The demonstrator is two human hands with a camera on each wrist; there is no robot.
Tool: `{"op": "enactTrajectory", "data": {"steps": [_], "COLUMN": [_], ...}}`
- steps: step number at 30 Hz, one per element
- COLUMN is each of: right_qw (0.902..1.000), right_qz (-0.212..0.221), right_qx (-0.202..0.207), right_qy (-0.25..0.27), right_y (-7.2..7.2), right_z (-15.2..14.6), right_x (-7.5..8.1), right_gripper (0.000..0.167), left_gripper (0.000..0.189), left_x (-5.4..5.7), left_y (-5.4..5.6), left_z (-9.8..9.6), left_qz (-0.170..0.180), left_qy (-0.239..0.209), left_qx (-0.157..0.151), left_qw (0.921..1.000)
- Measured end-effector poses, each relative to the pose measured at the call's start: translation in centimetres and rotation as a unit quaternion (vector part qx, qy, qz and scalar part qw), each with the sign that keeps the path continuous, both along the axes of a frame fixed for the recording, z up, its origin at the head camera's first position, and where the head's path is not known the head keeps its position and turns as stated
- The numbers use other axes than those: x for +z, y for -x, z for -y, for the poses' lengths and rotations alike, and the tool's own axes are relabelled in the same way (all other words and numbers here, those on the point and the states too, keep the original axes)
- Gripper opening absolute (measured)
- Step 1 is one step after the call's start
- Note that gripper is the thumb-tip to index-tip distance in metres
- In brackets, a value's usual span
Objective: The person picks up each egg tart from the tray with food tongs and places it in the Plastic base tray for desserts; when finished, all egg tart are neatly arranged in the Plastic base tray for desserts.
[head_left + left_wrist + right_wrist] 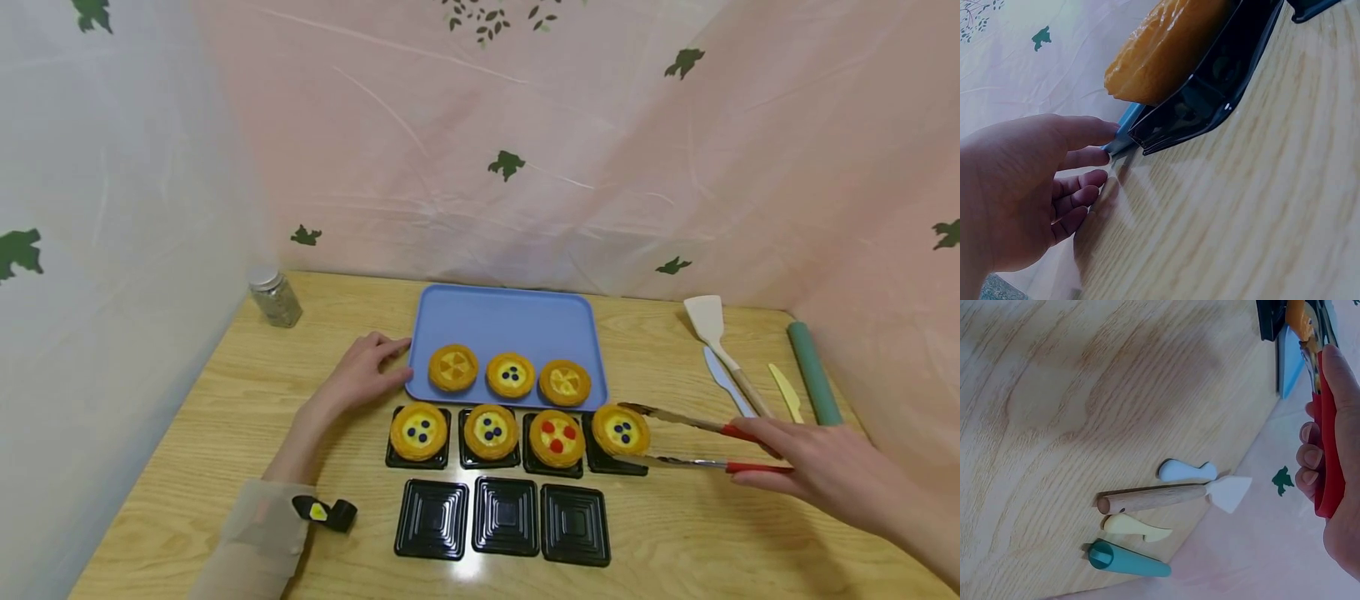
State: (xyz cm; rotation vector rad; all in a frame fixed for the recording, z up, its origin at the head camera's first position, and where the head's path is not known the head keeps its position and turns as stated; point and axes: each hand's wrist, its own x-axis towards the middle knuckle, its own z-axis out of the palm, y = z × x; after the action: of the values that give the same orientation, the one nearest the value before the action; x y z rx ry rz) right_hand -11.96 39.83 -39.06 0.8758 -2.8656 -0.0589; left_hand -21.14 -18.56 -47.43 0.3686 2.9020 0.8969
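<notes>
In the head view my right hand grips red-handled tongs, whose tips lie on both sides of a blueberry-topped egg tart. That tart sits over the rightmost black plastic base, overhanging part of it. My left hand touches the left edge of the blue tray with thumb and fingertips, its fingers loosely bent in the left wrist view. On the tray lie three tarts, one with blueberries. More tarts, including one with red berries, fill the other bases of that row.
Three bare black bases form a front row. A glass jar stands at the back left. To the right lie a spatula, a blue knife, a yellow knife and a green roll. Curtains enclose the table.
</notes>
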Motion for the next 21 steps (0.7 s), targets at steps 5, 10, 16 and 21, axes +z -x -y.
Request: {"op": "enactTrajectory", "data": {"steps": [5, 10, 16, 21], "right_qw": [0.9999, 0.9997, 0.9997, 0.9996], "right_qz": [-0.009, -0.015, -0.015, -0.015], "right_qx": [0.010, 0.018, 0.017, 0.023], "right_qy": [0.004, 0.005, 0.005, 0.011], "right_y": [-0.08, -0.09, -0.02, 0.00], "right_z": [-0.06, -0.12, -0.15, -0.14], "right_x": [-0.24, -0.42, -0.50, -0.69], "right_gripper": [0.054, 0.055, 0.054, 0.053], "left_gripper": [0.059, 0.059, 0.059, 0.059], "left_x": [0.05, 0.06, 0.02, 0.06], "left_y": [0.01, 0.00, 0.00, -0.01], "left_z": [0.00, 0.04, 0.08, 0.06], "left_qz": [0.002, -0.001, -0.004, -0.001], "left_qy": [0.001, 0.002, 0.002, 0.000], "left_qx": [0.003, 0.001, -0.001, 0.000], "left_qw": [1.0000, 1.0000, 1.0000, 1.0000]}}
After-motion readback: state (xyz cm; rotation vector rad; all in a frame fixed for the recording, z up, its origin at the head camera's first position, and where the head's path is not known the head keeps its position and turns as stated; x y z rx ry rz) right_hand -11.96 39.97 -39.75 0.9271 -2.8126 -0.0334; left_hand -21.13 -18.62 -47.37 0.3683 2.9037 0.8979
